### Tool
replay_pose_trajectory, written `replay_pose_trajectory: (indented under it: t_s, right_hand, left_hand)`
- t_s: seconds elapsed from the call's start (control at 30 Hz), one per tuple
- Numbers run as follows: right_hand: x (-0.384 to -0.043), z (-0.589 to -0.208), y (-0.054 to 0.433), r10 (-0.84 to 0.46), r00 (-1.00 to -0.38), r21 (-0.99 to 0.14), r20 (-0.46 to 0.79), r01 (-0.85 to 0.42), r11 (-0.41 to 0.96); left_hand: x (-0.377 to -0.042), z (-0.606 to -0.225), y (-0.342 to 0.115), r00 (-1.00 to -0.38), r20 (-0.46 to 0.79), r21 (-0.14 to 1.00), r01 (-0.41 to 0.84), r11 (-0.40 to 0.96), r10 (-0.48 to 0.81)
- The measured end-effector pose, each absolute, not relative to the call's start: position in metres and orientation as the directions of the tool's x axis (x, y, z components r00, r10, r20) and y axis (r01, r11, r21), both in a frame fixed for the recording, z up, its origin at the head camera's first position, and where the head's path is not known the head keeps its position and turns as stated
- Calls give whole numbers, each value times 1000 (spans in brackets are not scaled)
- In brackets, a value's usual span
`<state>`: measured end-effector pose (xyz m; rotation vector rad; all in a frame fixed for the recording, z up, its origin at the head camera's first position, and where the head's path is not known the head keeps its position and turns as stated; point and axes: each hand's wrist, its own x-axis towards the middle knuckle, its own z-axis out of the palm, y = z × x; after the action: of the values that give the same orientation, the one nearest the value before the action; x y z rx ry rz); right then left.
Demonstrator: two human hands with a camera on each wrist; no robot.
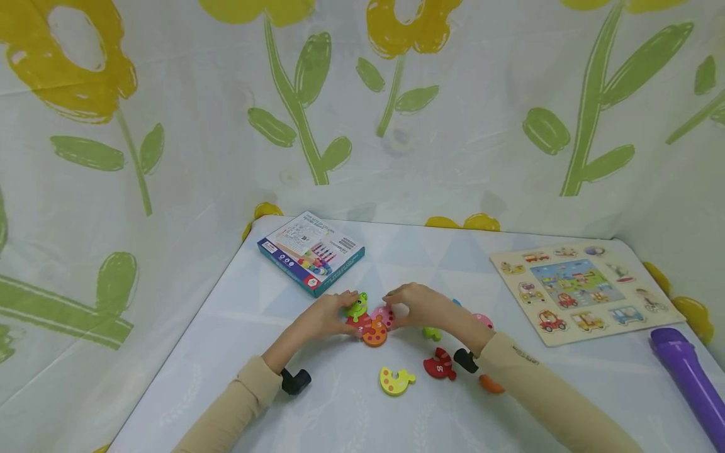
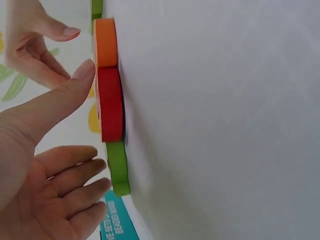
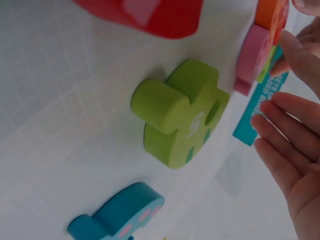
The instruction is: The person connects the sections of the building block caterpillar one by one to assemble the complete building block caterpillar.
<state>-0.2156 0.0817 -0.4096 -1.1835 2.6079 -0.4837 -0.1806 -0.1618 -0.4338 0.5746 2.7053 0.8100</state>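
Note:
A row of joined wooden caterpillar puzzle pieces lies flat on the table: a green head with a face (image 1: 358, 308), a red piece (image 1: 360, 323), an orange piece (image 1: 374, 335) and a pink piece (image 1: 386, 314). My left hand (image 1: 324, 316) is at the row's left side, fingers by the green head and thumb by the red piece. On the other side, my right hand (image 1: 421, 305) has its thumb and fingers spread around the pink piece. Both hands look relaxed in the wrist views; whether their fingertips touch the pieces is hard to tell.
Loose pieces lie nearer me and rightward: yellow (image 1: 394, 382), red (image 1: 439, 365), green (image 3: 180, 115), blue (image 3: 125, 210), orange (image 1: 491, 384), pink (image 1: 483, 319). A boxed set (image 1: 311, 251) sits back left, a vehicle puzzle board (image 1: 586, 292) back right, a purple microphone (image 1: 685, 384) at the right edge.

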Motion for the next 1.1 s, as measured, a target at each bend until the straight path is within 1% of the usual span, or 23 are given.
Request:
replay_pose_trajectory:
  t_s: [0.23, 0.53, 0.77, 1.1]
  right_hand:
    - [-213, -404, 100, -738, -673, -414, -52, -658, 629]
    - [-209, -406, 121, -730, -683, -401, -16, -665, 630]
    - [-201, -413, 137, -692, -718, -396, -67, -618, 679]
    - [-198, -424, 149, -705, -698, -425, -126, -604, 674]
  left_hand:
    - [-175, -435, -155, -901, -145, 555, 269, 787, 410]
    - [-174, -435, -151, -894, -135, 511, 307, 803, 428]
    - [-176, -434, -149, -891, -143, 511, 306, 803, 430]
    - [-183, -432, -153, -877, -146, 549, 313, 775, 458]
